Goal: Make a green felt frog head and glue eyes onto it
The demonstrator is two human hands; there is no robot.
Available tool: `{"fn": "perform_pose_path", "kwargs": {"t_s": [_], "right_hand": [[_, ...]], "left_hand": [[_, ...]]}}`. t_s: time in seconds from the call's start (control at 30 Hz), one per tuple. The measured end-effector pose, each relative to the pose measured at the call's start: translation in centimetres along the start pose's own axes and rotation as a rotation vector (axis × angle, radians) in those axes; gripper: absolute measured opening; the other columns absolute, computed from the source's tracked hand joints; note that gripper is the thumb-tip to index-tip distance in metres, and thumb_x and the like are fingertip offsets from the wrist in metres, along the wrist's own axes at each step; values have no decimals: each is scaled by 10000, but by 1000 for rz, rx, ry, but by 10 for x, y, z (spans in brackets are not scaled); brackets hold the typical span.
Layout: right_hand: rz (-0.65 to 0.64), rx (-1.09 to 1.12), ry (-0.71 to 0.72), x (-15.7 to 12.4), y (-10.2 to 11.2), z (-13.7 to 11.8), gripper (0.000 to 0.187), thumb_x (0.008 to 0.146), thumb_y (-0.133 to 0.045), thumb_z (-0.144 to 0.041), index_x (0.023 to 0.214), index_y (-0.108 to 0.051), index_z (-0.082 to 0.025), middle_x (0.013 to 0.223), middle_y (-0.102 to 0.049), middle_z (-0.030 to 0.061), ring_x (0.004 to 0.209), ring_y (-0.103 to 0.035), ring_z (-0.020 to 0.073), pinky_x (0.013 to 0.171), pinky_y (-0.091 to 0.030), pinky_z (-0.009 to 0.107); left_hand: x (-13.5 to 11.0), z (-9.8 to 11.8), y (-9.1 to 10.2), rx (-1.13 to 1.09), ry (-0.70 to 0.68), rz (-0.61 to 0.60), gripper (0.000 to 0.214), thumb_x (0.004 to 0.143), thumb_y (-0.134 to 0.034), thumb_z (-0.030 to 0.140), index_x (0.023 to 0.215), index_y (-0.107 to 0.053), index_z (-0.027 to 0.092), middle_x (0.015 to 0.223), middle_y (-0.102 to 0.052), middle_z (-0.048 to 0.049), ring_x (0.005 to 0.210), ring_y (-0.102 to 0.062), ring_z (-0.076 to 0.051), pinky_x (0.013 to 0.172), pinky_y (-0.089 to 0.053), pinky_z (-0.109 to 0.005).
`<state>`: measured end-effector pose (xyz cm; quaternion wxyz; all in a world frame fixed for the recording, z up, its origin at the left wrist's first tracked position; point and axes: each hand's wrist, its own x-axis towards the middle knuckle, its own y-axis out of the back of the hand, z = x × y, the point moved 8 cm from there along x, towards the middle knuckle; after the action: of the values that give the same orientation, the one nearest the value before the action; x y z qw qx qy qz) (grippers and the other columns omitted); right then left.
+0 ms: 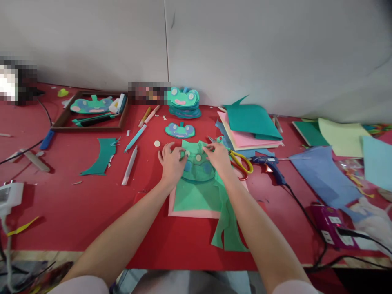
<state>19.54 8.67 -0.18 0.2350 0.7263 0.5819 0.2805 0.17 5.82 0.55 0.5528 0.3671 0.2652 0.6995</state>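
On a light green felt sheet [196, 198], over pink felt [196, 214], lies a darker green frog-face cutout [199, 173] with blue patches. My left hand [173, 162] rests at its upper left, thumb and index finger closed at a small white felt circle [187, 154]. A second white circle [198, 157] lies between my hands. At the upper right, my right hand [218, 156] pinches the edge of a small light green felt piece [201, 146]. Green felt scraps [228, 222] hang beneath my right forearm. Scissors [243, 163] with yellow and red handles lie beside that hand.
A glue gun [271, 164] with a cord lies right. Behind are a finished frog face [180, 130], a stack of them [183, 100] and folded felt [252, 120]. A wooden tray [88, 129], pens [130, 165] and a green scrap [102, 157] are left.
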Motion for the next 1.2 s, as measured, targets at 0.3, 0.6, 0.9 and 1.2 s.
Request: {"fn": "perform_pose_path", "kwargs": {"t_s": [0.3, 0.6, 0.9, 1.2], "right_hand": [[-96, 100, -200, 5, -13, 4, 159, 634, -679, -263, 745, -626, -163, 852, -621, 56, 617, -574, 136, 437, -517, 266], [-60, 392, -246, 8, -5, 6, 268, 595, -680, -370, 751, -578, -178, 744, -624, 28, 668, -606, 171, 425, -500, 258], [146, 576, -181, 17, 15, 9, 279, 617, -676, -363, 752, -543, -158, 639, -627, 16, 608, -619, 140, 610, -516, 281], [435, 553, -182, 17, 42, 24, 286, 700, -600, -389, 859, -524, -163, 711, -614, 21, 657, -615, 148, 708, -530, 362]], "left_hand": [[3, -2, -3, -7, 7, -19, 137, 753, -598, 291, 884, -633, 287, 1245, -479, -36, 1213, -380, -231, 1072, -131, -473], [7, -10, -5, -82, 68, 39, 68, 770, -575, 254, 760, -642, 243, 1170, -565, -32, 1131, -472, -207, 1072, -135, -448], [7, -10, -8, -73, 72, 22, 56, 754, -596, 254, 733, -645, 238, 1176, -555, -27, 1140, -459, -214, 1075, -133, -449], [7, -10, -8, -78, 62, 23, 22, 735, -617, 249, 735, -636, 239, 1178, -549, -30, 1137, -457, -215, 1072, -134, -450]]}}
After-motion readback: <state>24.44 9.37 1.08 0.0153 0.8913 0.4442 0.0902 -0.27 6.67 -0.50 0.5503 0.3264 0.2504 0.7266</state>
